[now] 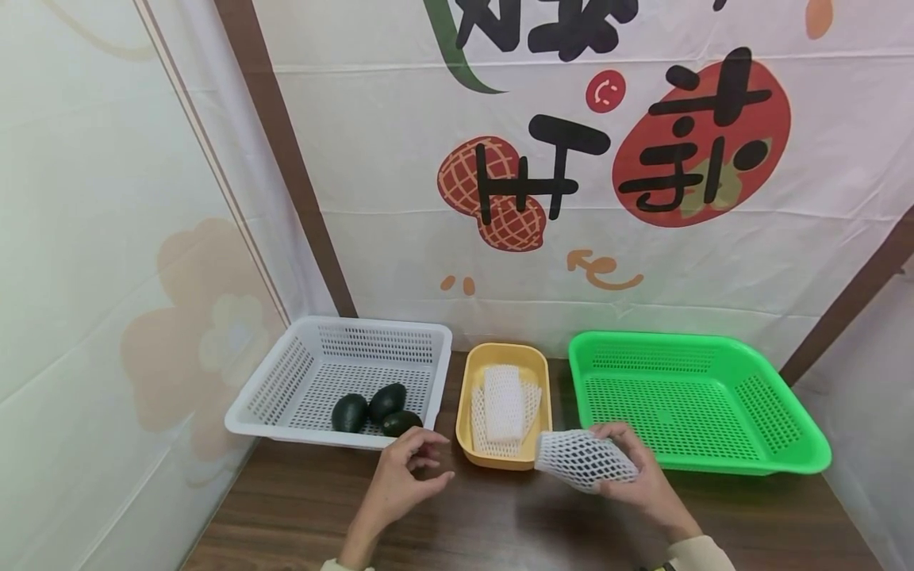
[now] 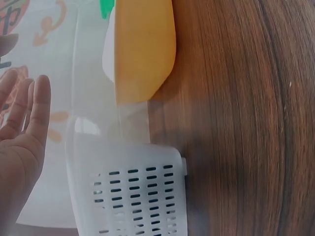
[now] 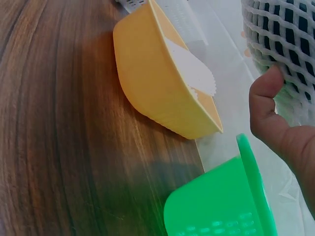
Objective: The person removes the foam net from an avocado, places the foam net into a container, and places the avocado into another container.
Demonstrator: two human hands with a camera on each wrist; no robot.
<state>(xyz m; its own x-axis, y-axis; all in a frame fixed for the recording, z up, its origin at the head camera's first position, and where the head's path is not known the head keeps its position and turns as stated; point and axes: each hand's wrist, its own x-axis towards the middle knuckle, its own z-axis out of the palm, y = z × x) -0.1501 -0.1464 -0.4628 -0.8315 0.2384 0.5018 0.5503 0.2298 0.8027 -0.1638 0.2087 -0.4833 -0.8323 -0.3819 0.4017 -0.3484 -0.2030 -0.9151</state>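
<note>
In the head view my right hand (image 1: 645, 481) grips a white foam net sleeve (image 1: 581, 460) with a dark fruit inside, likely an avocado, held in front of the yellow tray and green basket. Close up in the right wrist view, dark skin shows through the mesh (image 3: 285, 34) and my thumb presses its side. My left hand (image 1: 400, 480) holds nothing; its fingers are loosely bent with thumb apart, near the white basket's (image 1: 421, 337) front right corner. Several dark green avocados (image 1: 388, 402) lie inside that basket.
Between the two baskets stands a yellow tray (image 1: 464, 428) with white foam net sleeves (image 1: 503, 403) lying in it. A green basket (image 1: 793, 444) is at the right. All rest on a brown wood-grain table (image 1: 500, 523) against a printed cloth backdrop (image 1: 385, 159).
</note>
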